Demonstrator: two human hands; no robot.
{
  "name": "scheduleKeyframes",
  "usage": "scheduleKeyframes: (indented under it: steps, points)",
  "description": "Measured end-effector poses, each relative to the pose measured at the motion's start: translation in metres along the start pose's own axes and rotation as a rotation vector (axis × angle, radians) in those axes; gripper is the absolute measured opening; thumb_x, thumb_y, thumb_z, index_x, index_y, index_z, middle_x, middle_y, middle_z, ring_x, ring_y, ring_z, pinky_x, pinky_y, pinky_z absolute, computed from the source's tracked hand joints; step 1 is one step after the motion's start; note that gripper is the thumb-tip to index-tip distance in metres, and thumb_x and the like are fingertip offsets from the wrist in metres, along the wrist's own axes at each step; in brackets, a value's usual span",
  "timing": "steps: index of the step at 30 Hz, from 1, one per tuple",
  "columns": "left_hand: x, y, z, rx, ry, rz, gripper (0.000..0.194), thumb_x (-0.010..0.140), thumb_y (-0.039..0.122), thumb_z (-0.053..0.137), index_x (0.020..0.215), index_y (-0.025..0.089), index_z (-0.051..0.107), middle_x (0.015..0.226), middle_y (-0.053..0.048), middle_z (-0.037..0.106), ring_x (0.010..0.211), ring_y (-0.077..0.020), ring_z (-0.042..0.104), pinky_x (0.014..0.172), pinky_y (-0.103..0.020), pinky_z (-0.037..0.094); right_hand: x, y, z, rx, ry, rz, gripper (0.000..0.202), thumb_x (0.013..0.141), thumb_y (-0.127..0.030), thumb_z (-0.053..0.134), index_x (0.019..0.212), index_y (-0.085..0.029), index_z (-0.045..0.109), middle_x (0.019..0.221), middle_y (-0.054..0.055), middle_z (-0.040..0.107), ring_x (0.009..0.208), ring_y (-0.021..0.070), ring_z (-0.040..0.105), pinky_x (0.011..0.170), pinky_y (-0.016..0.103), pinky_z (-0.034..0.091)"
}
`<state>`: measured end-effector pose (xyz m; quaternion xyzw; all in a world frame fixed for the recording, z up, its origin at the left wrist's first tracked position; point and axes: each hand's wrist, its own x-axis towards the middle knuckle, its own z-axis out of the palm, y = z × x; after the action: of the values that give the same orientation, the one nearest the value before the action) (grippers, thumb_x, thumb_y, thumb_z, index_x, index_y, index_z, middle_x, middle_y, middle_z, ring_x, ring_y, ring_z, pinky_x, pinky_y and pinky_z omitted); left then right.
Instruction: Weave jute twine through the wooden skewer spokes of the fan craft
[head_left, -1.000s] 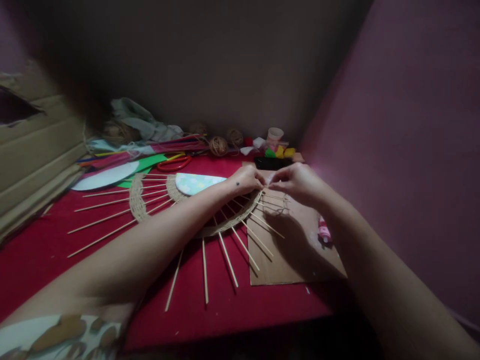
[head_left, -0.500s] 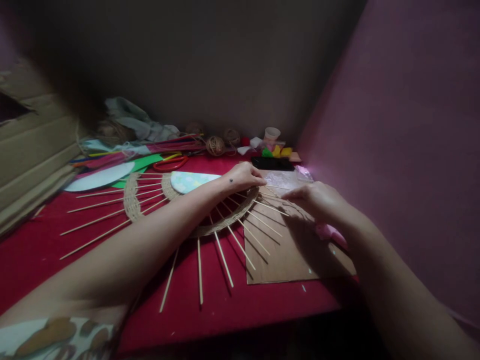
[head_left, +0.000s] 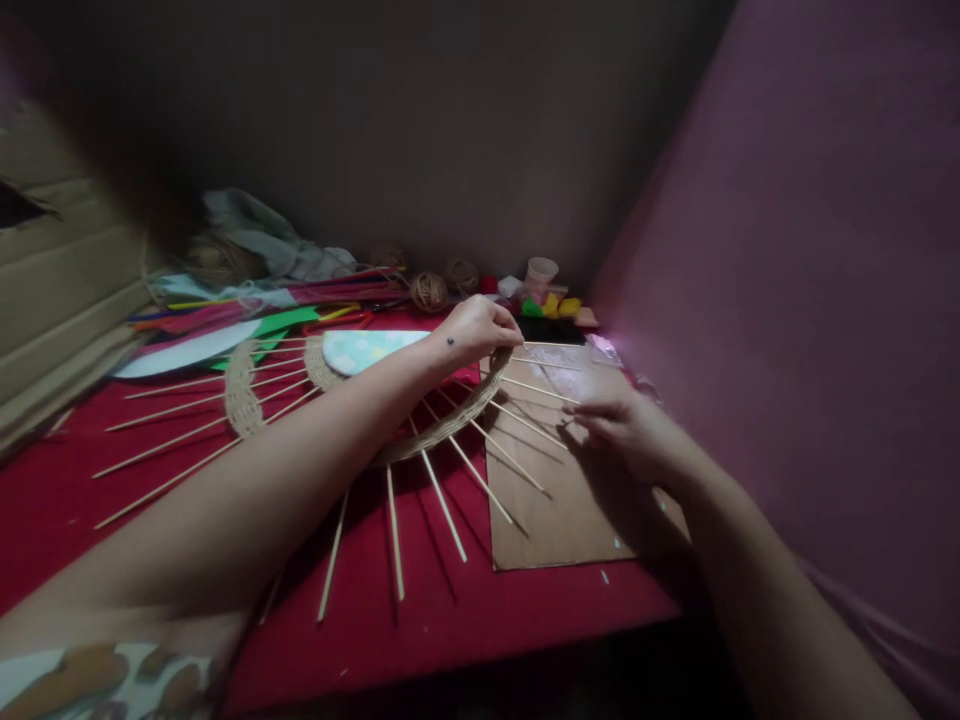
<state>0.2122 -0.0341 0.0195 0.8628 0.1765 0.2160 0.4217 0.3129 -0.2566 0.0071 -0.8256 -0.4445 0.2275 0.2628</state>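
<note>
A half-round frame of thin sticks with a woven twine band (head_left: 442,432) fans out toward me, with a pale blue patterned half-disc (head_left: 367,350) at its centre. My left hand (head_left: 484,328) pinches the right end of the twine band, fingers closed. At the right, my right hand (head_left: 619,425) has its fingers pressed together by the tip of one stick; what they hold is too small to make out. A brown board (head_left: 555,510) lies under the right-hand sticks.
Twine balls (head_left: 429,291), a clear cup (head_left: 541,272), a dark phone (head_left: 555,330) and yellow scraps (head_left: 561,306) line the back. Green and white sheets (head_left: 195,348) lie left, near a cardboard box (head_left: 67,270). A pink wall (head_left: 810,300) rises at right.
My left hand has risen a little with the band's right end, and the stick frame has shifted slightly left. My right hand has moved down, its fingers now closer to a stick tip.
</note>
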Motion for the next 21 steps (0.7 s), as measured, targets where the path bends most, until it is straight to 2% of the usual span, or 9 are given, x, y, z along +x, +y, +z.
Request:
scheduleKeyframes:
  steps: [2,5,7,9,12,15,17,18,21]
  points:
    - [0.001,-0.003,-0.001,0.01,0.009,-0.009,0.01,0.068,0.02,0.065,0.068,0.012,0.072,0.053,0.0,0.059,0.052,-0.0091,0.049,0.055,-0.023,0.037,-0.013,-0.005,0.008,-0.076,-0.048,-0.157,0.03,0.086,-0.027,0.051,0.106,-0.02,0.071,0.068,0.003,0.068,0.059,0.0125,0.057,0.055,0.022,0.045]
    - [0.001,-0.007,0.001,0.037,-0.013,-0.033,0.011,0.068,0.021,0.065,0.066,0.013,0.071,0.052,0.0,0.058,0.052,-0.0096,0.049,0.055,-0.024,0.037,-0.035,-0.015,0.01,-0.133,-0.228,-0.326,0.028,0.089,-0.026,0.048,0.1,-0.02,0.073,0.086,0.005,0.072,0.082,0.0165,0.063,0.073,0.026,0.049]
    - [0.001,-0.01,0.003,0.052,-0.033,-0.042,0.011,0.068,0.022,0.066,0.064,0.013,0.071,0.05,0.001,0.057,0.051,-0.0097,0.048,0.055,-0.024,0.036,-0.049,-0.019,0.0,-0.104,-0.396,-0.399,0.028,0.091,-0.03,0.048,0.097,-0.02,0.073,0.091,0.006,0.071,0.083,0.016,0.064,0.075,0.026,0.049]
    - [0.002,-0.014,0.005,0.056,-0.047,-0.045,0.011,0.067,0.022,0.065,0.063,0.014,0.071,0.05,0.001,0.056,0.049,-0.0096,0.047,0.053,-0.024,0.035,-0.061,-0.02,-0.016,-0.003,-0.473,-0.47,0.024,0.09,-0.031,0.052,0.099,-0.02,0.073,0.098,0.007,0.07,0.087,0.0159,0.065,0.078,0.026,0.05]
    - [0.003,-0.018,0.007,0.059,-0.063,-0.053,0.011,0.067,0.022,0.065,0.063,0.014,0.07,0.049,0.002,0.054,0.048,-0.0089,0.045,0.051,-0.023,0.033,-0.064,-0.019,-0.037,0.321,-0.311,-0.571,0.017,0.085,-0.03,0.06,0.092,-0.023,0.074,0.097,0.007,0.07,0.088,0.0178,0.065,0.079,0.031,0.051]
    - [0.003,-0.018,0.009,0.071,-0.094,-0.063,0.011,0.066,0.022,0.066,0.059,0.014,0.068,0.046,0.003,0.05,0.045,-0.0082,0.042,0.048,-0.023,0.029,-0.039,-0.025,-0.041,0.651,0.009,-0.562,0.023,0.086,-0.034,0.057,0.07,-0.025,0.072,0.071,0.001,0.067,0.066,0.0146,0.063,0.064,0.03,0.051]
    - [0.0,-0.015,0.011,0.081,-0.117,-0.07,0.012,0.065,0.023,0.066,0.057,0.014,0.066,0.044,0.004,0.048,0.044,-0.0078,0.04,0.047,-0.023,0.027,-0.006,-0.033,-0.033,0.467,0.272,-0.405,0.012,0.081,-0.028,0.063,0.077,-0.021,0.073,0.074,0.002,0.068,0.07,0.0131,0.061,0.07,0.028,0.05]
    - [-0.001,-0.014,0.011,0.086,-0.126,-0.072,0.013,0.064,0.023,0.066,0.055,0.014,0.065,0.044,0.004,0.047,0.044,-0.0076,0.039,0.046,-0.023,0.026,0.013,-0.037,-0.027,0.359,0.32,-0.332,0.009,0.075,-0.025,0.068,0.08,-0.019,0.073,0.077,0.003,0.069,0.07,0.0128,0.06,0.071,0.028,0.049]
    - [-0.006,-0.009,0.012,0.108,-0.13,-0.076,0.015,0.064,0.026,0.066,0.056,0.013,0.064,0.046,0.005,0.046,0.046,-0.0075,0.038,0.047,-0.023,0.025,0.061,-0.045,-0.01,0.271,0.054,-0.138,0.017,0.074,-0.018,0.067,0.089,-0.013,0.072,0.078,0.007,0.07,0.065,0.0119,0.059,0.065,0.027,0.049]
